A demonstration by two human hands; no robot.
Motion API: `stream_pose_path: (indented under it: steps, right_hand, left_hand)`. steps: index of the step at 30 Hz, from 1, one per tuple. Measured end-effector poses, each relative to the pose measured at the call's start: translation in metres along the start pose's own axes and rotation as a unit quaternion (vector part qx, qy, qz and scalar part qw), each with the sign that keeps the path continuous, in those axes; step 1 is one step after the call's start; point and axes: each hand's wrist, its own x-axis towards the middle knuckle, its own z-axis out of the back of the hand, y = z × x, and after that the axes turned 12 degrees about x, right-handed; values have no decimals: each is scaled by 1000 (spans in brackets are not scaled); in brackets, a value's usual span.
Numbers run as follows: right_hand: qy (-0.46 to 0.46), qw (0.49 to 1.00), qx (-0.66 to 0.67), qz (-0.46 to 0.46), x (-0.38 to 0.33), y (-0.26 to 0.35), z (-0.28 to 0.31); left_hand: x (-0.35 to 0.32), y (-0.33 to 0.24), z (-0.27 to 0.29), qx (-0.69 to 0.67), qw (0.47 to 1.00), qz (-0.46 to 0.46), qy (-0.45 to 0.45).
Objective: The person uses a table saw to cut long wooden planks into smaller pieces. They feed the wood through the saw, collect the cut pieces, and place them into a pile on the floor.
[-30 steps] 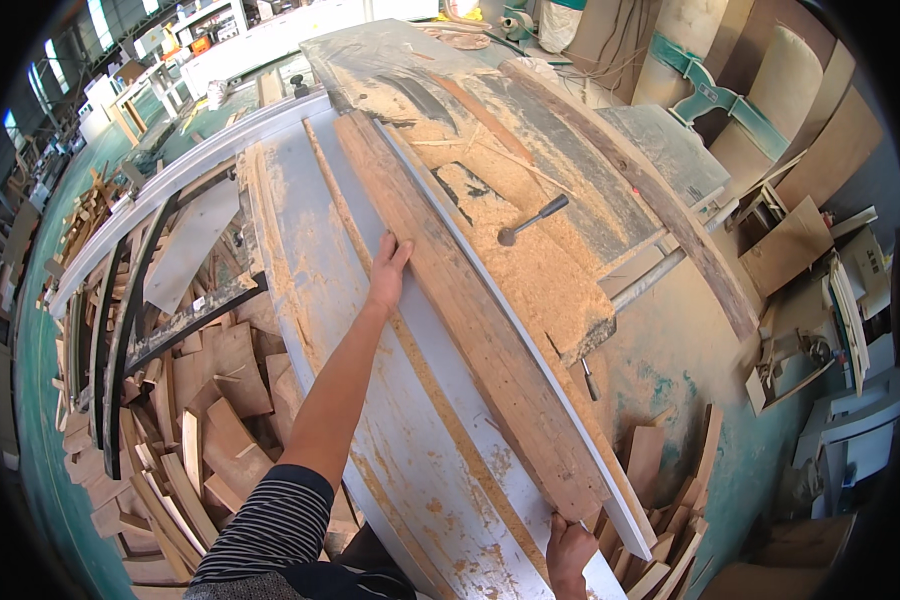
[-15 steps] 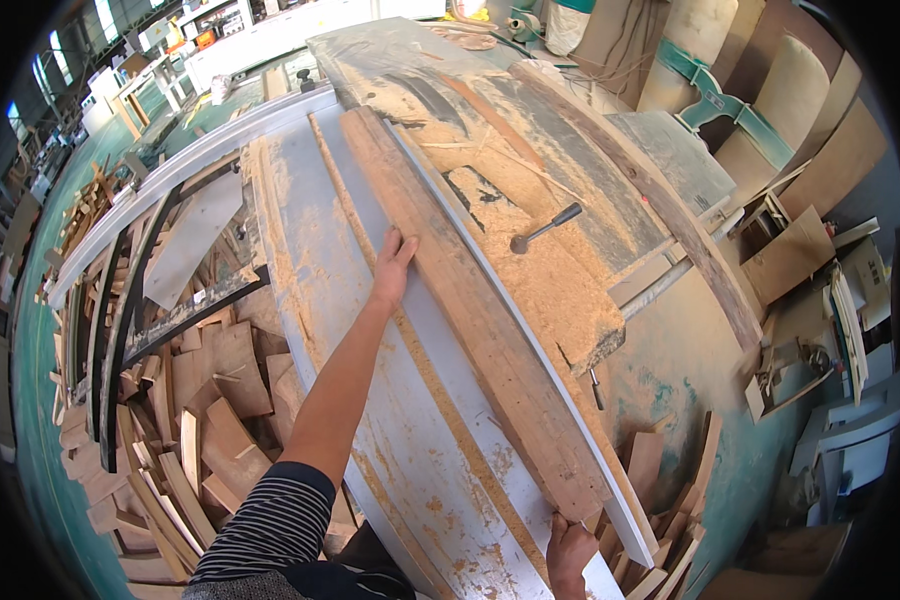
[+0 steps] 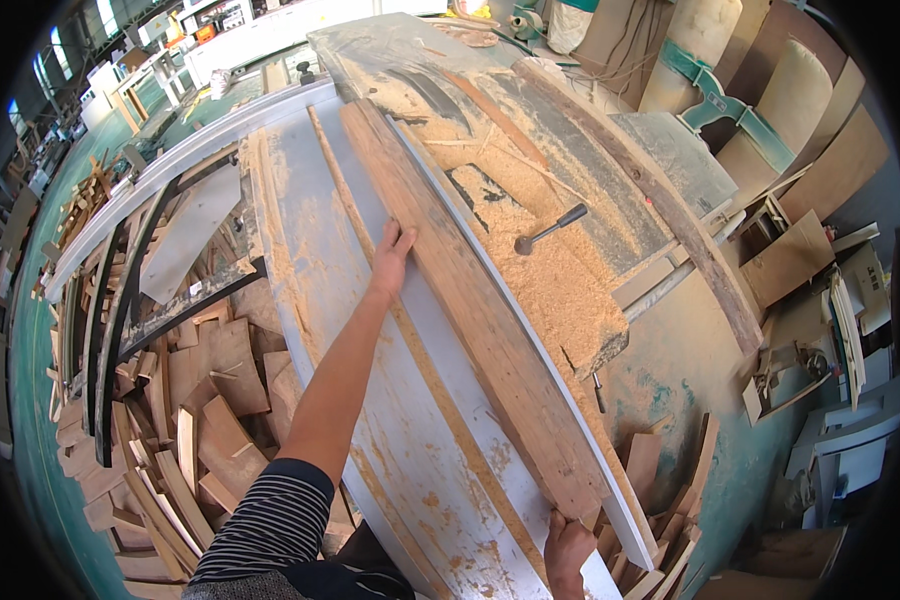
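Observation:
A long, thick wooden board (image 3: 480, 330) lies lengthwise on the grey metal sliding table (image 3: 450, 390) of a saw, its long right side beside a raised straight metal edge. My left hand (image 3: 394, 258) is at the board's left side about midway along, its bent fingers over the upper edge. Down at the near end, my right hand (image 3: 570, 548) is closed on the board's corner; some of its fingers are hidden. Sawdust (image 3: 555, 285) covers the machine top to the right, around a black-handled lever (image 3: 552, 229).
Offcuts (image 3: 220, 410) are heaped below the table at left, beside a black metal frame (image 3: 120, 330). A rough-edged plank (image 3: 660, 195) lies across the far right of the machine. More scrap pieces (image 3: 670, 500) stand near right. Green-fitted dust collectors (image 3: 715, 100) stand behind.
The view has shifted slightly. The board and my left hand appear a touch farther forward; both hands keep the same hold.

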Motion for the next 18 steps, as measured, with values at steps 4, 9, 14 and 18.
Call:
stream_pose_path:
  steps: [4, 9, 14, 18]
  right_hand:
    - [12, 1000, -12, -18, 2, 3, -2]
    - [18, 1000, 0, -20, 6, 3, -8]
    - [17, 1000, 1, -13, 11, 13, -9]
    - [16, 1000, -18, -17, 13, 15, -13]
  left_hand:
    - [6, -2, 3, -45, 998, 6, 51]
    - [20, 15, 6, -37, 999, 0, 22]
    - [24, 11, 8, -56, 998, -5, 29]
    - [24, -1, 10, -40, 998, 0, 37]
